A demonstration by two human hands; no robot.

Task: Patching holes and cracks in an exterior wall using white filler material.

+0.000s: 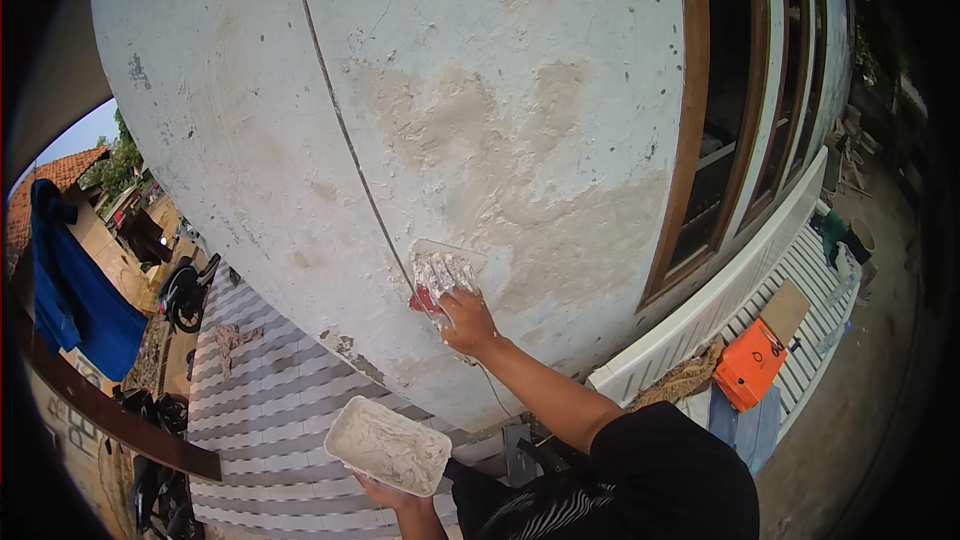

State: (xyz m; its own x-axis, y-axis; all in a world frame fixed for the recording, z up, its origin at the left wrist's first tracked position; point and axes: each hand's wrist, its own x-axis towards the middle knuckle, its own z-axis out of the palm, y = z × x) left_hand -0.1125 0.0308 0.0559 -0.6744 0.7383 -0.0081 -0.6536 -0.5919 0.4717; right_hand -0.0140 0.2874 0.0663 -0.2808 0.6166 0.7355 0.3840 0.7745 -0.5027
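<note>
My right hand [464,320] is closed round the red handle of a putty-smeared trowel [440,256], whose wide pale blade lies against the wall [270,90]. White putty coats my fingers. Low in front of me, my left hand [388,493] supports a shallow rectangular tray [335,452] from below; most of its fingers are hidden under it. Thick off-white putty [390,443] fills the tray. Rough beige patches [590,240] spread over the pale wall above and right of the trowel. A dark cable [345,130] runs down the wall to the trowel.
At the right are a brown-framed window [690,120] and a white slatted bench [830,290] carrying an orange bag [750,365] and cloths. Grey-and-white striped tiles [290,420] cover the floor at left, with a crumpled rag [232,342]. Beyond hangs a blue cloth [85,290] near a motorbike [185,295].
</note>
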